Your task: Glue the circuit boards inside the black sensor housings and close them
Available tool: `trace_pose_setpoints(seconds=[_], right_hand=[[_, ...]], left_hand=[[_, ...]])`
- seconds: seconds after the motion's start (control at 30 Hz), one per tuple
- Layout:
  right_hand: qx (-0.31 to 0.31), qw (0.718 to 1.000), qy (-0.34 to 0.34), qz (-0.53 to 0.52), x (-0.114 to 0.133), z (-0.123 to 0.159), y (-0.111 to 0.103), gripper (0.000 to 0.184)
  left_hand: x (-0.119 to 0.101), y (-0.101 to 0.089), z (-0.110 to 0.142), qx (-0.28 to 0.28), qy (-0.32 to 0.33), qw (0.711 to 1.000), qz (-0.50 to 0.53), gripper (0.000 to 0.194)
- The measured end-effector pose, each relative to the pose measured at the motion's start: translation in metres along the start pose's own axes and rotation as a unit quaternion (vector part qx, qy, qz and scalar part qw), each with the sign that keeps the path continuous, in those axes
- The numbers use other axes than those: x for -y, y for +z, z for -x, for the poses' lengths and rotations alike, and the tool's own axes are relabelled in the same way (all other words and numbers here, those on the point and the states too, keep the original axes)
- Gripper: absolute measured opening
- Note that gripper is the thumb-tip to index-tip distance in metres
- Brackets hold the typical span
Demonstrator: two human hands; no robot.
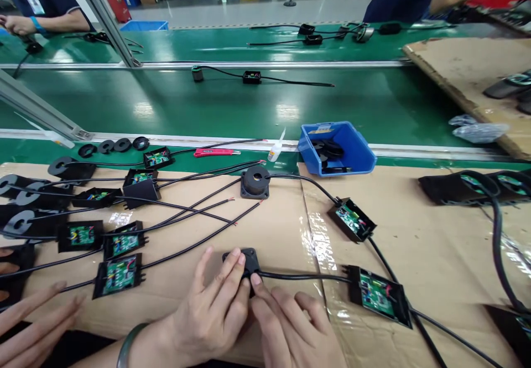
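Note:
My left hand (207, 312), with a bangle on its wrist, has its fingers pressed onto a small black square-flanged housing (251, 256) on the cardboard. Much of that housing is hidden under the fingers. My right hand (292, 324) is curled against its right side, thumb and index finger by the point where a black cable (302, 276) comes out. This cable runs right to an open black box with a green circuit board (377, 295). Farther back, a similar housing with a round collar (255, 181) stands alone, cabled to another open box (352, 218).
Several open circuit boxes (118, 274) with crossing cables lie left, beside black cylindrical housings (37, 193). Another person's hand (37, 324) reaches in at lower left. A red cutter (215, 153), a small bottle (275, 149) and a blue bin (338, 157) line the back edge.

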State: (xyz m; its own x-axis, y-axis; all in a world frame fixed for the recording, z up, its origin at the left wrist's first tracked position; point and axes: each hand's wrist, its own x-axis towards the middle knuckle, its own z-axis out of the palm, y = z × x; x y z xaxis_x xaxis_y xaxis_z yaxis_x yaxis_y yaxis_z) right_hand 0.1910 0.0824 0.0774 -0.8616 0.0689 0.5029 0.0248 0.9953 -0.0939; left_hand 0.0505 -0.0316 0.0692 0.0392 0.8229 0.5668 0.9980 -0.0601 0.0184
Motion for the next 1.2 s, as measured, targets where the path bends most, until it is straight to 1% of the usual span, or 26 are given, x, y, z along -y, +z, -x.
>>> trace_pose_setpoints(seconds=[0.07, 0.17, 0.27, 0.37, 0.4, 0.47, 0.53, 0.57, 0.63, 0.67, 0.7, 0.73, 0.8, 0.87, 0.9, 0.93, 0.97, 1.0, 1.07, 1.1, 1.13, 1.2], right_hand=[[0.006, 1.000, 0.006, 0.024, 0.006, -0.001, 0.003, 0.034], [0.024, 0.999, 0.030, 0.036, 0.015, -0.003, 0.007, 0.031], [0.042, 0.998, 0.015, 0.048, 0.018, -0.005, 0.007, 0.032], [0.060, 0.996, -0.008, 0.066, 0.016, -0.008, 0.004, 0.034], [0.062, 0.996, -0.011, 0.067, 0.015, -0.009, 0.003, 0.034], [0.065, 0.996, -0.012, 0.065, 0.014, -0.009, 0.000, 0.032], [0.068, 0.995, -0.017, 0.074, 0.013, -0.010, -0.003, 0.032], [0.072, 0.994, -0.024, 0.080, 0.012, -0.010, -0.004, 0.032], [0.081, 0.991, -0.043, 0.095, 0.011, -0.011, -0.007, 0.034], [0.085, 0.990, -0.050, 0.100, 0.011, -0.012, -0.007, 0.035], [0.088, 0.989, -0.054, 0.104, 0.010, -0.013, -0.008, 0.036], [0.089, 0.989, -0.056, 0.107, 0.010, -0.013, -0.009, 0.037], [0.084, 0.990, -0.050, 0.106, 0.011, -0.013, -0.009, 0.038], [0.071, 0.993, -0.031, 0.087, 0.012, -0.013, -0.007, 0.038], [0.064, 0.995, -0.022, 0.075, 0.012, -0.012, -0.006, 0.038], [0.055, 0.996, -0.015, 0.064, 0.012, -0.011, -0.004, 0.038], [0.043, 0.997, -0.012, 0.057, 0.012, -0.009, -0.002, 0.038], [0.029, 0.998, -0.011, 0.054, 0.012, -0.008, 0.000, 0.038], [-0.001, 0.998, -0.009, 0.057, 0.012, -0.006, 0.004, 0.039], [-0.014, 0.998, -0.006, 0.057, 0.012, -0.005, 0.006, 0.040], [-0.022, 0.998, -0.002, 0.055, 0.012, -0.005, 0.007, 0.040], [-0.028, 0.998, 0.004, 0.048, 0.011, -0.006, 0.009, 0.041]], left_hand=[[0.004, 0.000, 0.002, -0.003, -0.004, 1.000, 0.029, 0.028], [0.006, 0.000, 0.004, -0.004, -0.003, 1.000, 0.027, 0.030], [0.006, 0.001, 0.005, -0.009, -0.004, 0.999, 0.032, 0.031], [0.009, 0.000, 0.007, -0.004, -0.032, 0.996, 0.081, 0.023], [0.011, -0.001, 0.008, 0.004, -0.042, 0.994, 0.105, 0.024], [0.019, -0.003, 0.009, 0.039, -0.072, 0.984, 0.157, 0.037], [0.030, -0.005, 0.010, 0.104, -0.119, 0.969, 0.190, 0.058], [0.035, -0.007, 0.010, 0.137, -0.147, 0.962, 0.187, 0.072], [0.042, -0.012, 0.010, 0.187, -0.190, 0.955, 0.129, 0.101], [0.043, -0.016, 0.009, 0.198, -0.201, 0.956, 0.079, 0.110], [0.043, -0.020, 0.007, 0.196, -0.206, 0.958, 0.025, 0.112], [0.041, -0.025, 0.005, 0.193, -0.206, 0.959, -0.025, 0.105], [0.032, -0.033, 0.000, 0.183, -0.177, 0.964, -0.075, 0.078], [0.020, -0.035, -0.004, 0.176, -0.100, 0.978, -0.050, 0.050], [0.013, -0.033, -0.006, 0.170, -0.057, 0.983, -0.026, 0.043], [0.007, -0.029, -0.006, 0.153, -0.026, 0.988, -0.009, 0.040], [0.001, -0.023, -0.006, 0.121, -0.015, 0.992, -0.003, 0.039], [-0.005, -0.015, -0.004, 0.081, -0.021, 0.997, -0.006, 0.038], [-0.013, 0.000, -0.001, 0.001, -0.056, 0.998, -0.023, 0.036], [-0.016, 0.006, 0.001, -0.023, -0.067, 0.997, -0.029, 0.035], [-0.017, 0.010, 0.002, -0.035, -0.070, 0.996, -0.031, 0.034], [-0.017, 0.013, 0.003, -0.039, -0.064, 0.997, -0.030, 0.035]])
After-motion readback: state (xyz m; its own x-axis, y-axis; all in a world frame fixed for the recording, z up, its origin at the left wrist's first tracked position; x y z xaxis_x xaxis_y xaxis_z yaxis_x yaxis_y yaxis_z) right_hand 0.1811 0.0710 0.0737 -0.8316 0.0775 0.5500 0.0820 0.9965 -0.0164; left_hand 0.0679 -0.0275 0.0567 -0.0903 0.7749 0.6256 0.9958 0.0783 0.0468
